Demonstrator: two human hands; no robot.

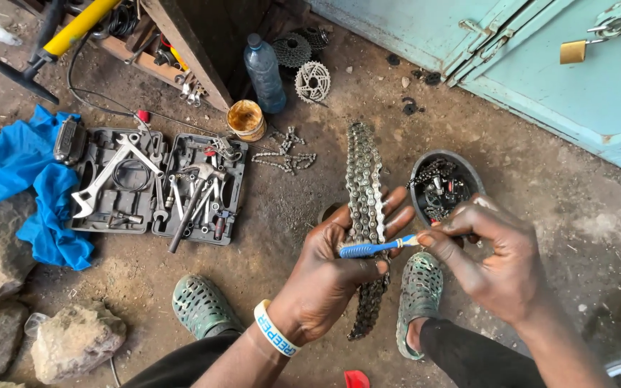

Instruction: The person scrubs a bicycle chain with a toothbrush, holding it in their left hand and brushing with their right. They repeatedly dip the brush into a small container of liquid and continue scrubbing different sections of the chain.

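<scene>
Centre of the frame — the left hand was cupped under a bundle of bike chain, fingers wrapped round it and the thumb pinning a blue toothbrush across the links. The right hand was closed in a pinch on the brush's white end, just right of the chain. The chain ran in several folded strands from mid-frame down past the left wrist, its lower end hanging between two green clogs.

How far along? Hard to call. The upper strands looked grey and fairly bright, the hanging lower part darker — so by my reading the lower stretch was yet to be brushed, though grime was too fine to judge.

Right of centre, just above the right hand, sat a dark bowl of small parts. Centre left lay an open tool case with wrenches and a hammer, a blue cloth beside it. Upper middle: a plastic bottle, a small tin, loose chain bits and sprockets.
</scene>
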